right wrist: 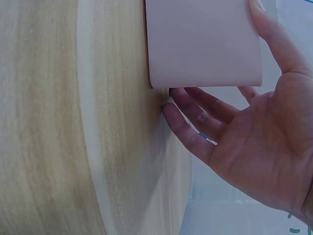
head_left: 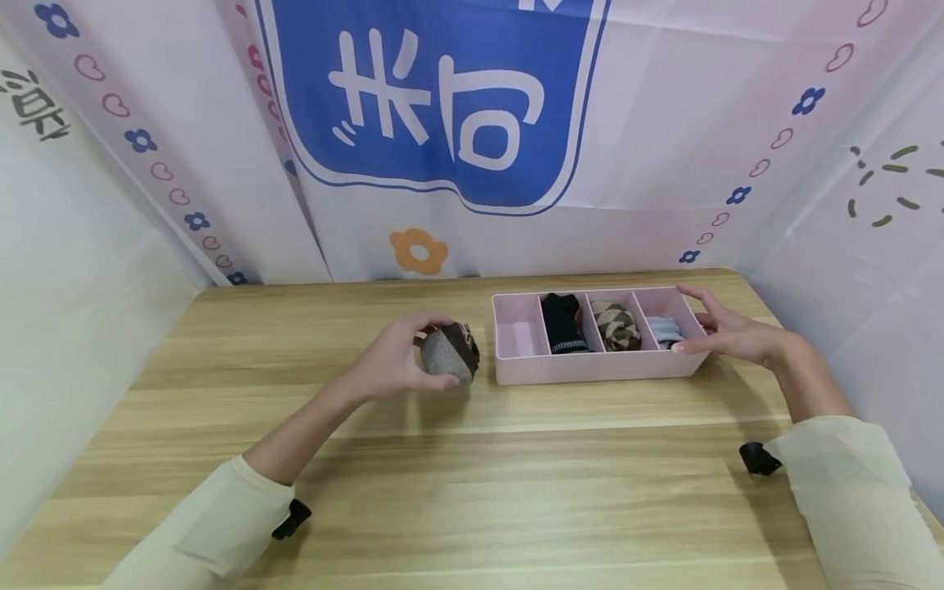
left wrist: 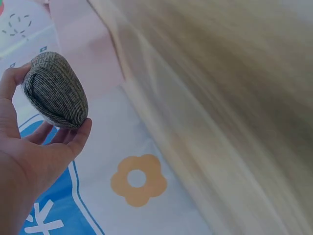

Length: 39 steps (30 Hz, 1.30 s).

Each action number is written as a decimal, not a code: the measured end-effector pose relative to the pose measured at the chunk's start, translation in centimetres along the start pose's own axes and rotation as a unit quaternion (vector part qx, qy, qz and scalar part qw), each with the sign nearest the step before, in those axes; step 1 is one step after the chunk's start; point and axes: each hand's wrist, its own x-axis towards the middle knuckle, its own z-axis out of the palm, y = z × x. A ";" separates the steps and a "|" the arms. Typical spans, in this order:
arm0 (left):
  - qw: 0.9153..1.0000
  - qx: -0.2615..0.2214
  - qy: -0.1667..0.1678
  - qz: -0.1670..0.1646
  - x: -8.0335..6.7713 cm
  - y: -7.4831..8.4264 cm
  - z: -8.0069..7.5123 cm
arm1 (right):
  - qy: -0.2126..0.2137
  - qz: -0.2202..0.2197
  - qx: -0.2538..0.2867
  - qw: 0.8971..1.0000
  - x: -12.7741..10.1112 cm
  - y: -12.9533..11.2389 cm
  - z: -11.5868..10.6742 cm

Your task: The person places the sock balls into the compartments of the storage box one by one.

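My left hand (head_left: 398, 360) grips a rolled grey-and-brown sock ball (head_left: 448, 352) just above the wooden table, left of a pink divided tray (head_left: 590, 370). In the left wrist view the sock ball (left wrist: 56, 90) sits between thumb and fingers (left wrist: 80, 134). My right hand (head_left: 726, 332) rests with straight fingers against the tray's right end; its thumb lies on the near corner. The right wrist view shows the tray's end wall (right wrist: 203, 44) and my fingers (right wrist: 195, 122) beside it. The tray holds a black sock roll (head_left: 564, 322), a brown patterned one (head_left: 615, 324) and a grey one (head_left: 665, 330). Its leftmost compartment (head_left: 518, 338) holds nothing.
A wooden table (head_left: 472, 492) carries everything. Printed fabric walls (head_left: 442, 123) close in the back and both sides. The tray stands at the back right of the table.
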 end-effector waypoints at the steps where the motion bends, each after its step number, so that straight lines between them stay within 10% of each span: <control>1: 1.000 0.001 0.003 0.000 0.2 0.1 0.0 | 0.000 0.000 0.000 1.000 0.0 0.0 0.0; 39: 0.998 -0.053 0.032 -0.026 6.9 1.9 2.1 | 0.000 -0.009 0.015 1.000 0.1 0.3 -0.1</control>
